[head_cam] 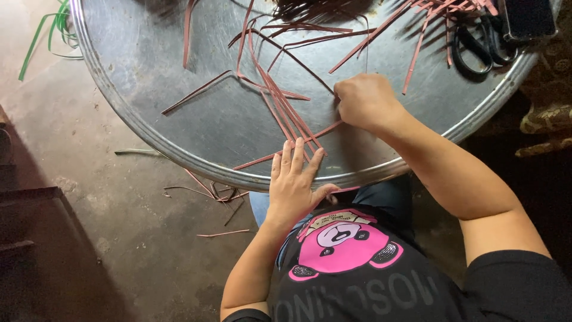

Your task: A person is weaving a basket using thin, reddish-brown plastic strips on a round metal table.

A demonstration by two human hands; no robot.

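Nearest me, left hand (293,182) flat, pinning reddish strips (285,110) at table (179,113) edge; right hand (363,100) fisted on one strip; I judge weaving just begun, next strip needs threading across.

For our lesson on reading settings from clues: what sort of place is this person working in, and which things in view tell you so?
Probably a home craft corner or small workshop. A big round metal tray serves as the worktop, reddish strips lie across it under both hands, black scissors sit at its edge, and offcuts litter the bare concrete floor.
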